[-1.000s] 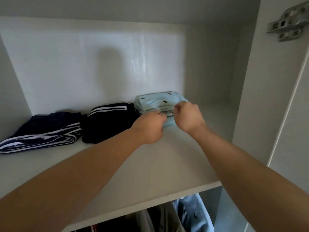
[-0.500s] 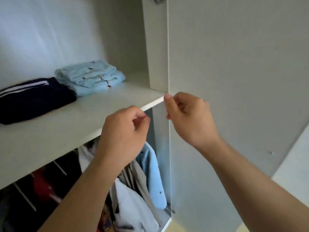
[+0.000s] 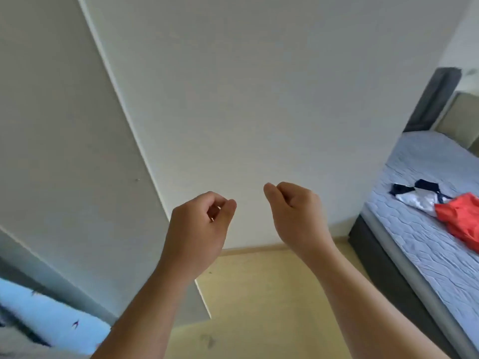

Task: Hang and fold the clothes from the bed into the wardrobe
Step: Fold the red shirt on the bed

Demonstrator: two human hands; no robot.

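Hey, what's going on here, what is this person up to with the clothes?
A person is partway through putting clothes away. Both hands are empty: the left hand and the right hand are raised near the white wardrobe door, fingers curled, holding nothing. Two pieces lie on the bed at right, an orange garment and a navy and white garment. A light blue garment shows at lower left.

Bare left hand [image 3: 198,229] and right hand [image 3: 298,216], bare forearms.

Home bedroom: bed [image 3: 425,229] with quilted cover, clothes [image 3: 440,203] on it, wardrobe door [image 3: 64,151], wood floor [image 3: 272,294]
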